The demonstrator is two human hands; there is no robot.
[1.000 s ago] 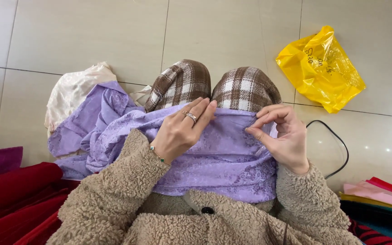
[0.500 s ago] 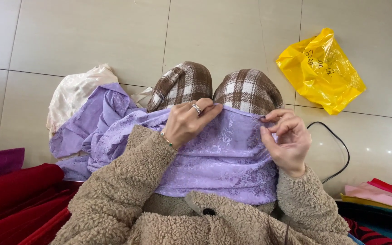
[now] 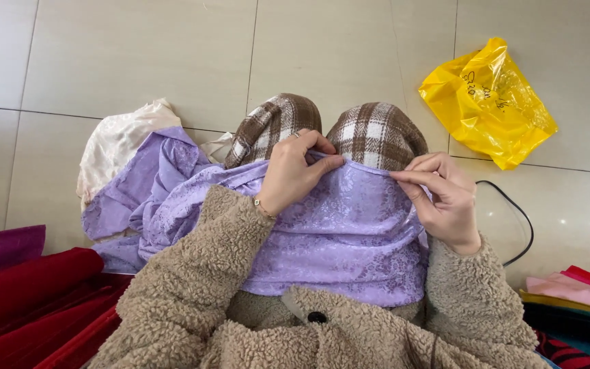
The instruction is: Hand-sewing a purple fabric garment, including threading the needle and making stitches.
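A lilac patterned cloth [image 3: 339,236] lies spread over my lap and brown plaid knees [image 3: 377,133]. My left hand [image 3: 295,171] pinches its upper edge near the middle, a ring on one finger and a thin bracelet at the wrist. My right hand [image 3: 445,198] grips the same edge further right, fingers curled on the fabric. Between the two hands the edge is pulled straight. The cloth's loose end trails off to the left onto the tiled floor [image 3: 145,198]. Fuzzy tan coat sleeves cover both arms.
A cream cloth [image 3: 121,140] lies bunched on the floor beyond the lilac one. A yellow plastic bag [image 3: 489,102] sits at the upper right. Red and purple fabrics [image 3: 29,287] are stacked at the lower left, pink and dark folded fabrics [image 3: 571,294] at the lower right, near a black cable [image 3: 520,219].
Both hands have drawn the cloth's upper edge up and taut across the knees. My right hand's fingers went from spread to pinched on the edge.
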